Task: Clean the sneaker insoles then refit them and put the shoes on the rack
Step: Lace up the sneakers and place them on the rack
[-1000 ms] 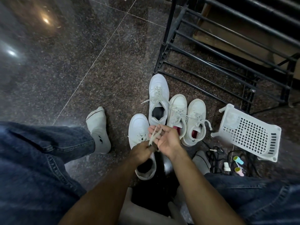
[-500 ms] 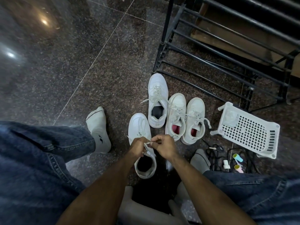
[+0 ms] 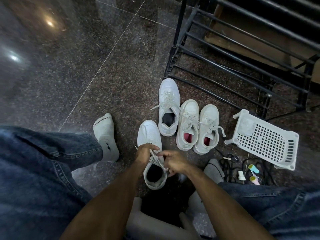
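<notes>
the laces (image 3: 153, 155) of the near white sneaker (image 3: 150, 141) are pinched by the left hand (image 3: 144, 153) and the right hand (image 3: 173, 161), just above its dark opening. the sneaker is set on the speckled floor (image 3: 103, 84), three more white sneakers (image 3: 188, 122) lined up beyond it, near the black rack (image 3: 242, 58).

both hands have come down from above the shoes to the near white leather sneaker with the dark opening (image 3: 150, 154) on the floor. the left hand (image 3: 144, 152) now rests on its tongue, gripping the pale flat shoelace (image 3: 154, 157), no longer raised. the right hand (image 3: 174, 161) has moved apart from the left, to the sneaker's right side, fingers curled at the lace there; its exact hold is unclear.
</notes>
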`<state>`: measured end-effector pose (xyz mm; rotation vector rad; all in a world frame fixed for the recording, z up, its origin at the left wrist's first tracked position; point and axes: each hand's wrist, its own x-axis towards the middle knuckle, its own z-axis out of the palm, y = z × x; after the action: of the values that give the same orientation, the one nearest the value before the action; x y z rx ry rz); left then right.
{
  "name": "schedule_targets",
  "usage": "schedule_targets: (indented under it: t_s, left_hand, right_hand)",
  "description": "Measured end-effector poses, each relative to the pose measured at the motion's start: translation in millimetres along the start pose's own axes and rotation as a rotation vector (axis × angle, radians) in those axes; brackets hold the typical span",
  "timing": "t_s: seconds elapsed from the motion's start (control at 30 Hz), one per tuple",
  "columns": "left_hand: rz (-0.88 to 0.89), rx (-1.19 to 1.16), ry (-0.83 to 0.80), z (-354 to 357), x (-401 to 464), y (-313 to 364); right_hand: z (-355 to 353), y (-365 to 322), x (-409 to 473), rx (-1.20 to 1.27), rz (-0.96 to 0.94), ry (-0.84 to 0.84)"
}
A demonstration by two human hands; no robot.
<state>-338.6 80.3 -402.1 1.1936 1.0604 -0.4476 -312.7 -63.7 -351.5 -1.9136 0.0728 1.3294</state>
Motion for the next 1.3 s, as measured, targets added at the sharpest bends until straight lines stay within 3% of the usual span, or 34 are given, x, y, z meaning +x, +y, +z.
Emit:
schedule_targets:
  t_s: [0.1, 0.2, 0.33, 0.5, 0.63, 0.83, 0.93, 1.1, 1.2, 1.3]
  left_hand:
    - [0.05, 0.017, -0.013, 5, -1, 1]
    - [0.079, 0.062, -0.015, 7, -6, 2]
    - [0.087, 0.055, -0.015, 5, -6, 1]
    - [0.096, 0.105, -0.001, 2, -17, -1]
    - [0.355, 0.437, 0.01, -7, -23, -11]
    - [0.509, 0.94, 0.023, -19, -27, -26]
    - [0.517, 1.098, 0.147, -19, -35, -20]
    - [0.814, 1.361, 0.086, -24, -39, -21]
    - [0.853, 1.439, 0.06, -22, -40, -16]
    - [0.722, 1.3, 0.116, -20, -37, -12]
  right_hand:
    - [17, -1, 9, -0.146, -0.076, -0.016]
    - [30, 3, 19, -0.238, -0.15, 0.089]
    - [37, 6, 25, -0.121, -0.143, 0.249]
    - [42, 6, 30, 0.047, -0.027, 0.289]
    - [41, 7, 31, 0.176, 0.039, 0.27]
    - [40, 8, 34, 0.388, 0.12, 0.212]
    - [39, 7, 34, 0.389, 0.143, 0.222]
    - [42, 1, 38, 0.257, 0.113, 0.394]
    - [42, 1, 35, 0.058, 0.037, 0.473]
    - [43, 9, 37, 0.014, -0.091, 0.407]
